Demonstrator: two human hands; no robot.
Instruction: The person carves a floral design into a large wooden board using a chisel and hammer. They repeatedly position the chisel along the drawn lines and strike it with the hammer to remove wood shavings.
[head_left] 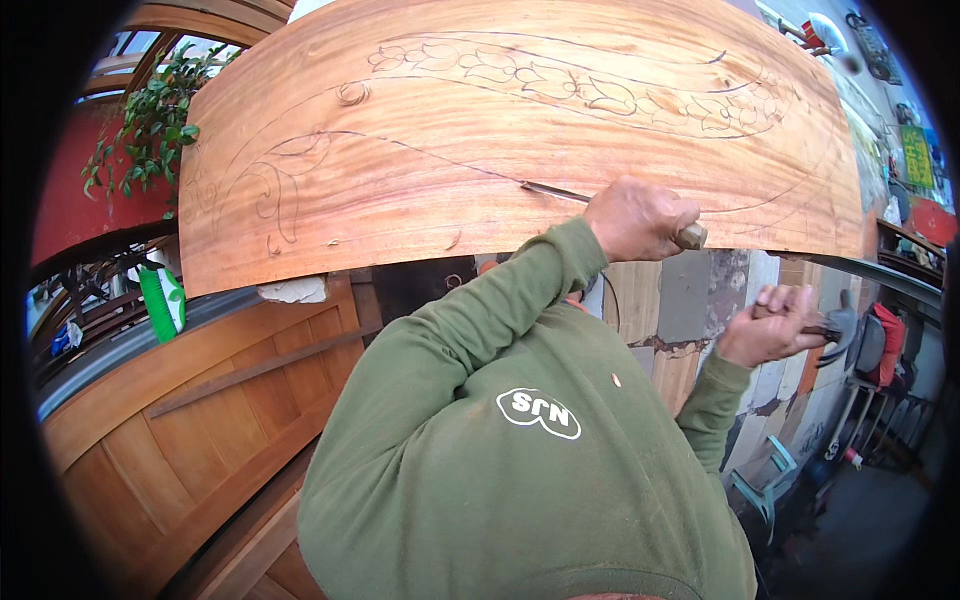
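Left hand [640,218]: fingers wrapped round the carving chisel [558,192], its tip on the wooden panel [400,220] by the drawn curve [425,155].
Right hand [768,325]: fingers gripping the claw hammer [845,322], apart from the chisel.
Chisel angle: looks low; holding it steady should keep cuts even.
Hammer blow: best light, square on the handle's end [692,237].

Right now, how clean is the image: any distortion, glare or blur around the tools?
In the head view, the wood panel is bright but not washed out, its edges bowed by the fisheye; the chisel reads clearly; the hammer looks slightly soft; the floor at lower right is dim; black rims the sides.
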